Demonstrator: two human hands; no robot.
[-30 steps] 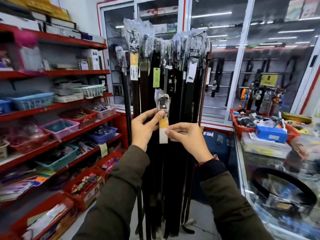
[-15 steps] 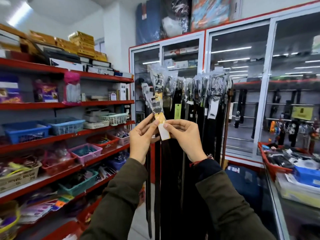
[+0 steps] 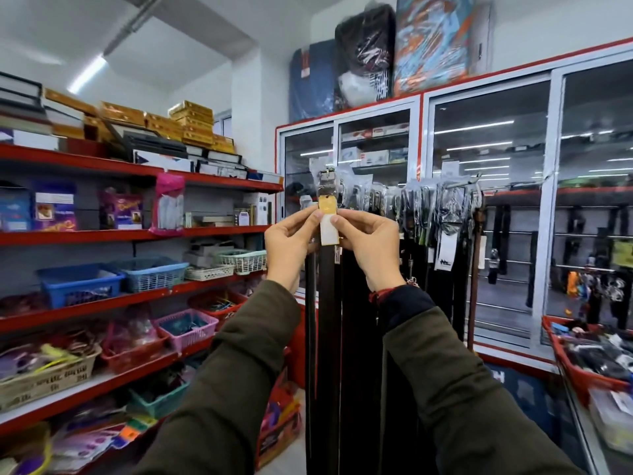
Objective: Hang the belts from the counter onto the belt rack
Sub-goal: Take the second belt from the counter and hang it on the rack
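Note:
A dark brown belt (image 3: 328,303) hangs straight down between my hands, its plastic-wrapped buckle (image 3: 326,185) pointing up, with a yellow and white tag just below. My left hand (image 3: 291,238) and my right hand (image 3: 368,243) pinch the belt at the tag from either side. The buckle is level with the top of the belt rack (image 3: 460,184), whose bar carries several black belts in plastic sleeves. The buckle sits at the rack's left end; whether it is hooked on, I cannot tell.
Red shelves (image 3: 137,234) with baskets and boxes fill the left side. Glass cabinets (image 3: 489,217) stand behind the rack. A red tray (image 3: 579,375) of goods sits on the glass counter at the right.
Both hands have lifted the belt upward, from chest height to the rack's top. My view has tilted up, and the counter has mostly dropped out of sight.

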